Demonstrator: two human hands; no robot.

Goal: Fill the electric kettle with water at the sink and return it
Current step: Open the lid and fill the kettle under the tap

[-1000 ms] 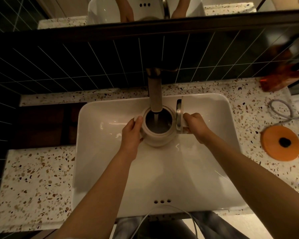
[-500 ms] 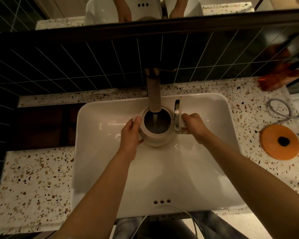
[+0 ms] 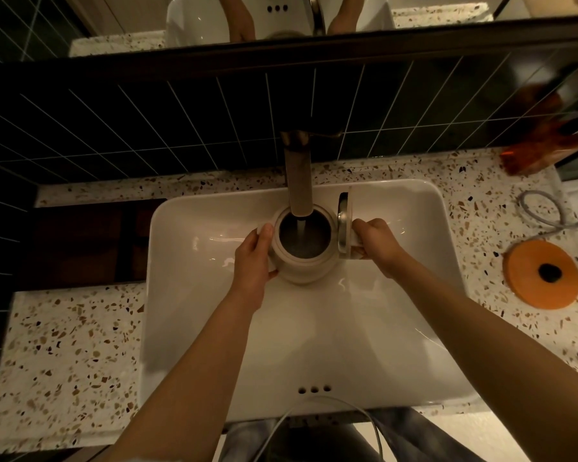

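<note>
Under the faucet (image 3: 298, 175), the electric kettle (image 3: 302, 258) stood open-lidded, left hand (image 3: 252, 258) cupping its body, right hand (image 3: 376, 243) gripping its handle.

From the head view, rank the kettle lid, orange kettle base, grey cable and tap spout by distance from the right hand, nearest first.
1. Kettle lid: flipped open, right against the right hand, on its left.
2. Tap spout: up and left, over the kettle mouth.
3. Orange kettle base: on the counter, off to the right.
4. Grey cable: behind the base; close to it, arguably tied.
</note>
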